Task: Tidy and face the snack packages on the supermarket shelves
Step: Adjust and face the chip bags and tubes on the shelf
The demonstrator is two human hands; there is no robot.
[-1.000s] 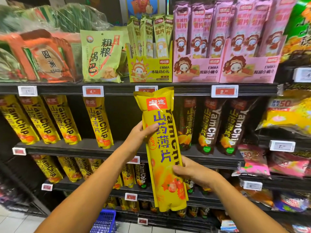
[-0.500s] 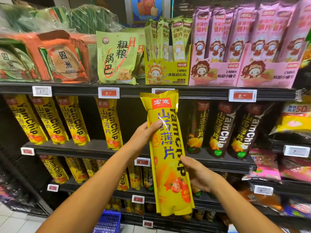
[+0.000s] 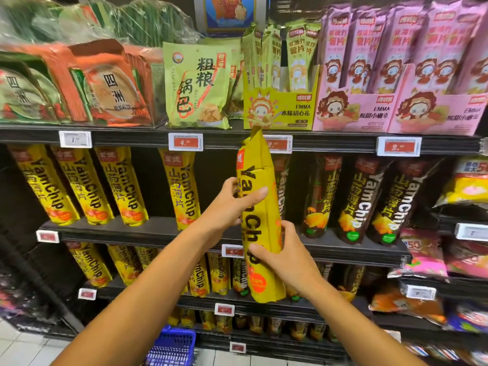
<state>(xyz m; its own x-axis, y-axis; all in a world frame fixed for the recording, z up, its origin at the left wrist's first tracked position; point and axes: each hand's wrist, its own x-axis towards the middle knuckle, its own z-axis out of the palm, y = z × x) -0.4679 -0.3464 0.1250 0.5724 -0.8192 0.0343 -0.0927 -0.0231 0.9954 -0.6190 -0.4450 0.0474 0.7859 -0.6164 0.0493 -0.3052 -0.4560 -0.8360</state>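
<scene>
Before the shelf, left hand (image 3: 229, 204) and right hand (image 3: 284, 256) grip the upright yellow YamChip pack (image 3: 260, 207).

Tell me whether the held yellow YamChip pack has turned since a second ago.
Yes. The held pack has rotated: against the shelf edge, its front now faces left, showing its side.

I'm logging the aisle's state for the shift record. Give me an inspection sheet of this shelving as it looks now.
Surface: dark shelf with a gap beside the yellow YamChip packs.
Job's things: yellow YamChip pack held upright in front of the shelves, side edge toward the camera.
Clutter: brown YamChip packs lean unevenly.
Grippers: left hand grips the pack's middle; right hand grips lower down.
Cables: nothing seen.
Surroundings: blue basket on the floor; pink display boxes above.
</scene>
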